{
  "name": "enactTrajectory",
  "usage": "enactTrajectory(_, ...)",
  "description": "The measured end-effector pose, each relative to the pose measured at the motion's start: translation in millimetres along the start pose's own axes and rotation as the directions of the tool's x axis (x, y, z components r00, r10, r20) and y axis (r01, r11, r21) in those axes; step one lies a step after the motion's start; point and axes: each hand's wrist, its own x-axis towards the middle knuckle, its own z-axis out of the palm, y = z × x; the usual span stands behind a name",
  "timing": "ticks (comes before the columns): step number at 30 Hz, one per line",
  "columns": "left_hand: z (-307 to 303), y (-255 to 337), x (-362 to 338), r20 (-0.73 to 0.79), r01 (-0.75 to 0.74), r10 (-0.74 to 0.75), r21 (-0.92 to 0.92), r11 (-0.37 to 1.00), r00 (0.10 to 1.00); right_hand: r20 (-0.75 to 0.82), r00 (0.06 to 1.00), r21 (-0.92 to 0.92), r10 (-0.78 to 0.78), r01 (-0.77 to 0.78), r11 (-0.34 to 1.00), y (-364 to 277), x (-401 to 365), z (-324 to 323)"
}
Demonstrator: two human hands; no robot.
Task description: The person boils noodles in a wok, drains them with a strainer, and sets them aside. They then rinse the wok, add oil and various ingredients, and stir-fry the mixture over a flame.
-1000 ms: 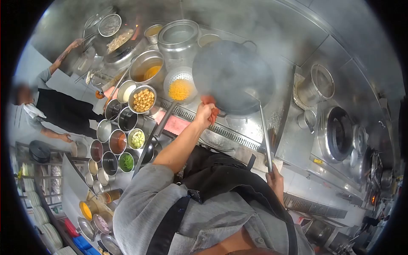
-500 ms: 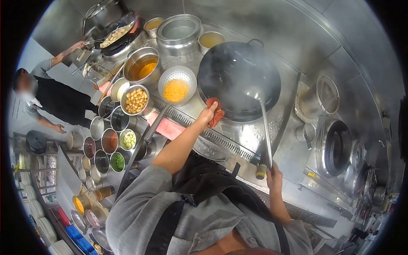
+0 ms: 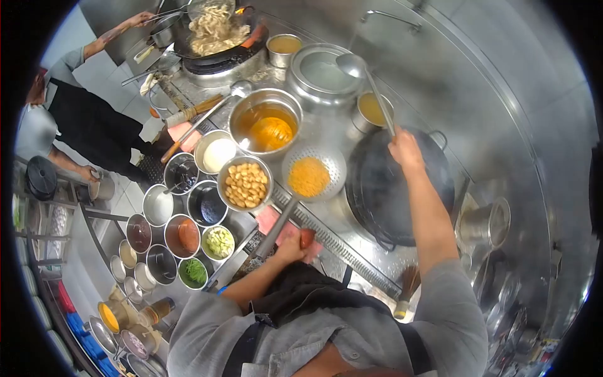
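Note:
My right hand (image 3: 405,149) is closed round the handle of a ladle (image 3: 352,65), whose bowl is over the rim of a large lidded-looking steel pot (image 3: 326,70). Below that arm sits a big black wok (image 3: 389,195) with a little steam. Near the counter's front edge, my left hand (image 3: 291,246) is closed on a red cloth (image 3: 307,238), close to the handle of a perforated strainer (image 3: 326,164) holding orange shreds (image 3: 308,176). A bowl of light brown round pieces (image 3: 245,185) stands left of the strainer.
A pot of amber liquid (image 3: 266,125) and several containers of sauces and chopped greens (image 3: 196,270) stand at left. Another person (image 3: 88,113) works a second wok (image 3: 220,47) at upper left. A brush (image 3: 408,292) lies by the front edge; a steel pot (image 3: 487,223) stands at right.
My right hand has lifted the ladle out of the wok to the steel pot. My left hand has moved off the wok rim toward my body with the cloth. The view has shifted.

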Motion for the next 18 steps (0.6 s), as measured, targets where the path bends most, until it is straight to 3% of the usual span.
enactTrajectory(2,-3,8,2,0.097,0.083,-0.087,0.047,0.995,0.991,0.235,0.965,0.108,0.120,-0.148,0.983,-24,36,21)
enactTrajectory(3,-2,5,2,0.085,0.093,-0.097,0.041,0.995,0.992,0.240,0.965,0.108,0.105,-0.134,0.985,-34,46,30)
enactTrajectory(4,-3,4,1,0.109,0.110,-0.109,0.003,0.994,0.988,0.350,0.922,0.316,0.163,-0.280,0.906,-43,53,37)
enactTrajectory(5,-4,2,2,0.136,0.125,-0.119,-0.034,0.992,0.983,0.468,0.863,0.484,0.191,-0.431,0.762,-48,57,45)
enactTrajectory(6,-5,1,3,0.132,0.129,-0.123,-0.036,0.991,0.984,0.422,0.887,0.697,0.188,-0.450,0.557,-46,56,58)
enactTrajectory(7,-8,4,3,0.141,0.129,-0.121,-0.048,0.990,0.983,0.424,0.886,0.697,0.186,-0.450,0.558,-48,53,56)
enactTrajectory(9,-13,10,3,0.168,0.120,-0.107,-0.069,0.990,0.980,0.440,0.878,0.885,0.190,-0.459,0.074,-45,45,48)
enactTrajectory(10,-13,11,3,0.177,0.112,-0.099,-0.064,0.992,0.979,0.440,0.859,0.894,0.263,-0.446,-0.038,-41,38,45)
enactTrajectory(11,-13,11,4,0.173,0.131,-0.118,-0.062,0.989,0.978,0.434,0.857,0.897,0.278,-0.440,-0.046,-35,30,39)
enactTrajectory(13,-12,13,4,0.182,0.137,-0.126,-0.047,0.990,0.975,0.420,0.878,0.899,0.229,-0.369,-0.235,-19,9,20)
enactTrajectory(17,-6,11,6,0.112,0.153,-0.150,-0.020,0.988,0.982,0.323,0.910,0.934,0.261,-0.262,-0.242,25,-55,-23)
enactTrajectory(18,-5,10,6,0.114,0.153,-0.152,0.004,0.988,0.982,0.287,0.902,0.954,0.323,-0.241,-0.176,35,-76,-36)
